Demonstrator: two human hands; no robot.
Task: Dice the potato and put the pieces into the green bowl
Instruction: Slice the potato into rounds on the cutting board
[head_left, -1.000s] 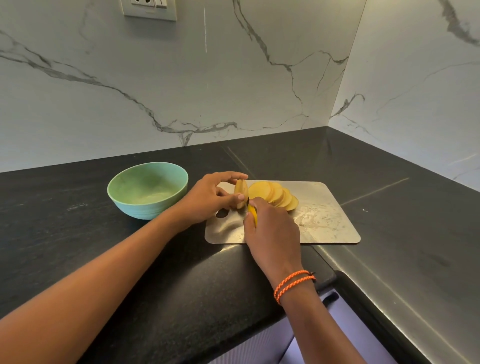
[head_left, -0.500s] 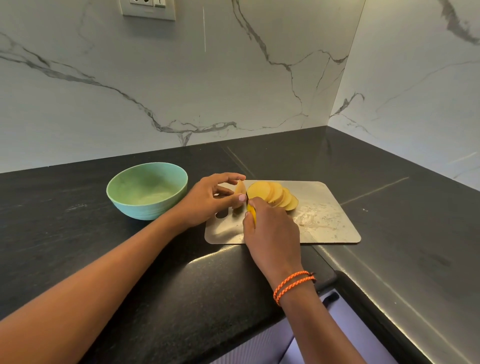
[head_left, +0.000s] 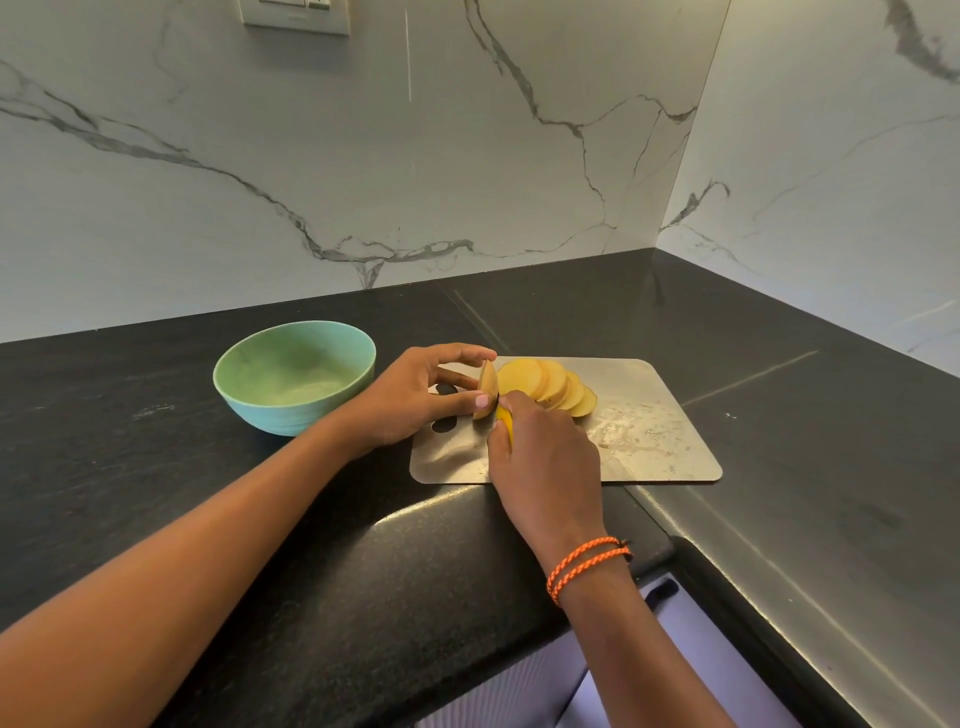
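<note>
- Where the dark tabletop (head_left: 130, 467) stretches out at the left, it lies bare up to the wall, with open room in front of and behind the green bowl (head_left: 294, 375).
- The bowl stands upright, just left of the cutting board (head_left: 660, 447), apart from its edge.
- The left hand (head_left: 410, 397) pinches the last end piece of potato (head_left: 487, 388) on edge between thumb and fingertips, over the board's left end.
- The right hand (head_left: 540, 447) is wrapped around a yellow knife handle (head_left: 505, 422), just beside that piece; the blade is hidden.
- Cut potato slices (head_left: 545, 387) lean overlapped in a row near the board's far edge.
- The board's right half is bare and wet, and its near edge lies close to the tabletop's front rim.
- An orange bracelet (head_left: 587, 566) circles the right wrist.
</note>
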